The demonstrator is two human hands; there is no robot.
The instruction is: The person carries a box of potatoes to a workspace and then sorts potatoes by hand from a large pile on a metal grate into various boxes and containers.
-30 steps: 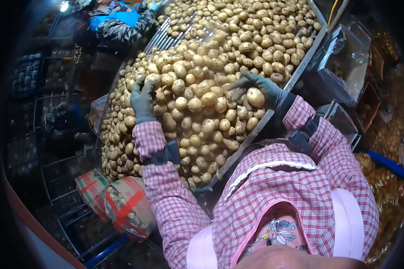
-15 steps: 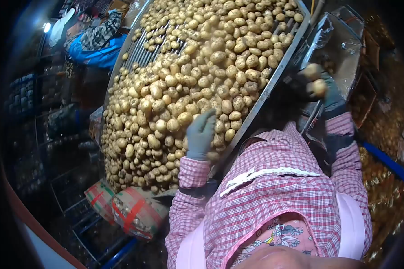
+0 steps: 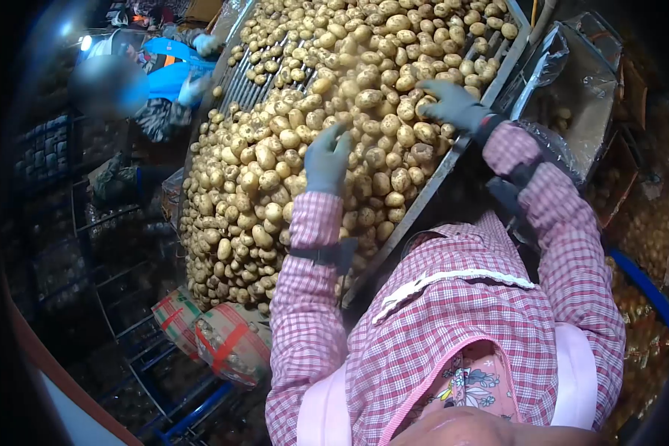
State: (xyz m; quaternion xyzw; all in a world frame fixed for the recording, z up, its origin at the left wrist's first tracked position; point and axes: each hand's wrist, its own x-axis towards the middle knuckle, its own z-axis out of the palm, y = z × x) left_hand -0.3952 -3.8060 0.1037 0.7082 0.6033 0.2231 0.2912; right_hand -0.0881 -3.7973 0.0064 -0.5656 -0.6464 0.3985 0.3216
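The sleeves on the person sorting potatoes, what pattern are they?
A pink-and-white check; the sleeves show best in the head view, the only view here.

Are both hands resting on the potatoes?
Yes, the left hand and the right hand both lie on the heap of potatoes.

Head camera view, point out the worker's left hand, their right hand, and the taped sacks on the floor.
left hand (image 3: 327, 160), head view, back of the grey glove.
right hand (image 3: 453, 104), head view, back of the grey glove.
taped sacks (image 3: 227, 346), head view, red tape on the nearer sack.
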